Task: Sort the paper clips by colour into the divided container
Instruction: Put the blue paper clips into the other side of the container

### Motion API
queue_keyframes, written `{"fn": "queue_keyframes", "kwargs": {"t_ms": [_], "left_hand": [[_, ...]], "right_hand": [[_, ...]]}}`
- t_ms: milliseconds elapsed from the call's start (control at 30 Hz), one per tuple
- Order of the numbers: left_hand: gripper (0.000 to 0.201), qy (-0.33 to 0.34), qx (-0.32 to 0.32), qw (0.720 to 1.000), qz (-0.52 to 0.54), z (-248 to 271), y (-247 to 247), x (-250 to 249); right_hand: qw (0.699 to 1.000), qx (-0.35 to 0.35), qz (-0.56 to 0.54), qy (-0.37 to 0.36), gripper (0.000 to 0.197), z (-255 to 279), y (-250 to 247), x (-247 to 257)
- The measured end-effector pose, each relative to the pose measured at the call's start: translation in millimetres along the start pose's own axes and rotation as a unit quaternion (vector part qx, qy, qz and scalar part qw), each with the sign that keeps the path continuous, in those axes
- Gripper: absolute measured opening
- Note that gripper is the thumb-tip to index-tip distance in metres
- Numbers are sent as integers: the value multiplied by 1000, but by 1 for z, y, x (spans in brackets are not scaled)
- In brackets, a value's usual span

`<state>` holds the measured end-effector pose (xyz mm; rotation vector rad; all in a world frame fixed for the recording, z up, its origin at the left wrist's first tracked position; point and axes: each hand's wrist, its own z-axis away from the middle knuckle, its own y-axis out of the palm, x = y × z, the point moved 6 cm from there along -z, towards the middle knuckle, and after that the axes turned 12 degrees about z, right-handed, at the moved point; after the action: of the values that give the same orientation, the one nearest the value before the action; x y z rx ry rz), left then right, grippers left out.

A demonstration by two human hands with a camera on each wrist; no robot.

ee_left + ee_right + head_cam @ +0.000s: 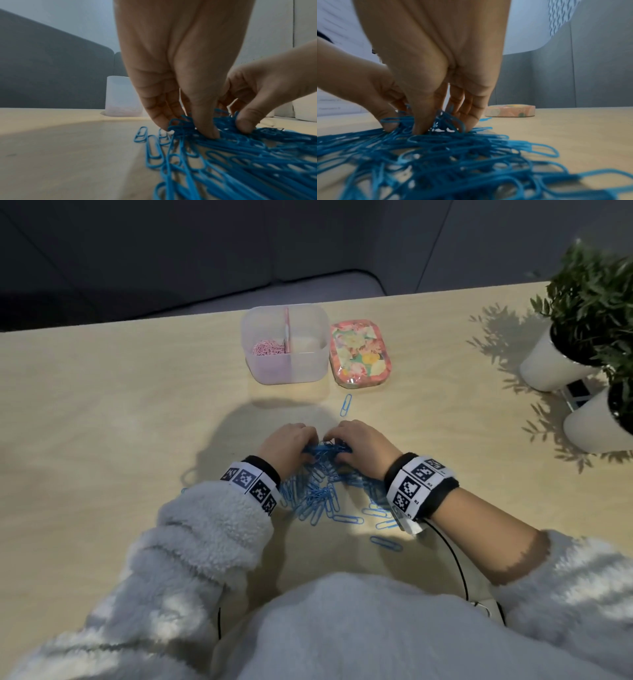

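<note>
Blue paper clips (317,498) heaped on the bench (102,422) right under me; left hand (286,445) and right hand (359,445) each have a grip pinched into the heap's far edge, fingertips nearly meeting. From that grip I judge the divided container (286,371) lies straight ahead, well apart, pink clips (269,348) in its left compartment, right one looking bare; both hands about equally near.
</note>
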<state>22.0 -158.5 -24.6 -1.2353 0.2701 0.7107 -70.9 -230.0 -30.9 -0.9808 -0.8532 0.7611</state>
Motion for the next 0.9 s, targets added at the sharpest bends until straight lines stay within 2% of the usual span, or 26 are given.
{"fn": "queue_keyframes", "kwargs": {"t_ms": [100, 333, 467, 633, 800, 900], "left_hand": [[25, -11, -9, 1000, 17, 4, -3, 5], [20, -19, -45, 997, 61, 12, -13, 9], [18, -32, -73, 992, 99, 18, -25, 16], [17, -37, -81, 987, 133, 21, -37, 16], [17, -32, -108, 980, 162, 16, -60, 10], [18, -27, -154, 976, 152, 5, -82, 7]], "right_hand": [[999, -7, -44, 12, 24, -2, -1, -8], [989, 32, -144, 10, 16, -14, -18, -19], [967, 10, -255, 27, 32, -34, -70, -28], [969, -69, -224, 82, 32, -81, -133, -38], [960, -77, -225, 150, 30, -121, -152, -34], [962, -69, -197, 176, 18, -136, -150, -28]]}}
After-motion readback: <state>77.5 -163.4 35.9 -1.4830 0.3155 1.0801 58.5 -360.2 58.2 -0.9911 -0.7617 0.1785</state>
